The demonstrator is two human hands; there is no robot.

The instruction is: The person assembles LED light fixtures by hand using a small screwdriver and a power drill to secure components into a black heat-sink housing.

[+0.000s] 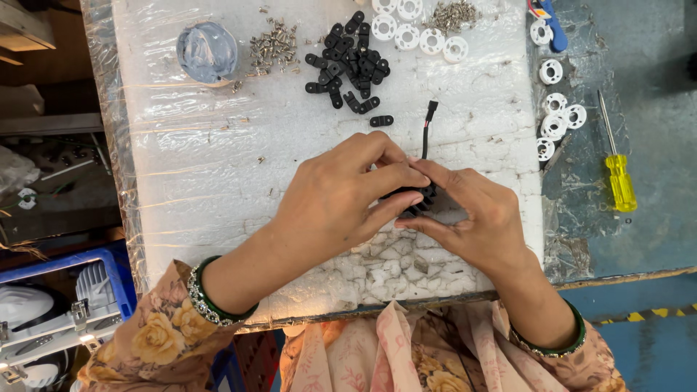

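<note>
Desk [218,181]: white foam sheet under plastic film, it carries all the parts.
Left hand [337,199]: fingers pinch the small black finned part [415,199] at centre.
Right hand [475,221]: grips the same part from 3 o'clock.
Black clips [350,62]: pile at 12 o'clock.
White rings [417,29]: at 12 o'clock, far edge.
Yellow screwdriver [617,170]: at 3 o'clock.
Black wire [427,127]: rises from the part towards 12 o'clock.

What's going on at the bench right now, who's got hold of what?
A person holds a small black finned part between both hands over a white foam board; the left hand covers it from above, the right hand pinches it from the side. A black wire with a connector runs up from the part. Beyond lie a pile of black clips, screws, white rings and, off to the right, a yellow screwdriver.
</note>
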